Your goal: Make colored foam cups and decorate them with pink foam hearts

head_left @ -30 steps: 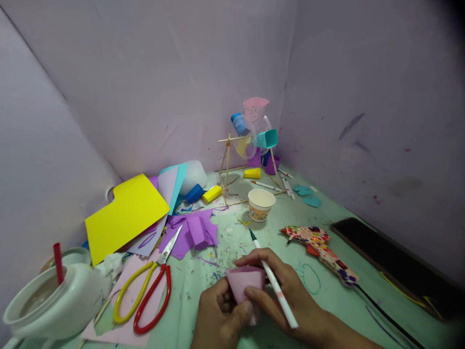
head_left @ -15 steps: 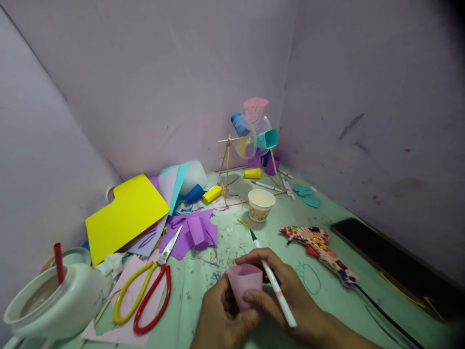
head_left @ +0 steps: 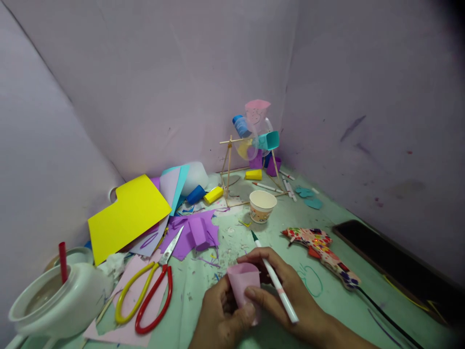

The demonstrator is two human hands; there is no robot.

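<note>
A small pink paper cup [head_left: 242, 281], its mouth facing up, is gripped by my left hand [head_left: 220, 315] low in front of me. My right hand [head_left: 296, 293] holds a white marker [head_left: 276, 282] with a dark green tip pointing up and away. The right thumb also presses on the cup's near side, and fingers of that hand go behind it. Just beyond the marker tip stands a white paper cup [head_left: 262, 207] with a printed side. A purple paper cup [head_left: 198, 233] lies on purple scraps to the left.
Red-and-yellow scissors [head_left: 154, 286], yellow paper [head_left: 131, 218] and a white pot [head_left: 69, 305] lie left. At the back, a stick frame [head_left: 228, 169] carries coloured cups on a clear wheel. A patterned glue gun [head_left: 319, 252], its cord and a dark phone [head_left: 392, 261] are right.
The pink cup is turned slightly between my hands, and my left thumb has slid up its near side. The marker stays in my right hand. The whole view shifts a little.
</note>
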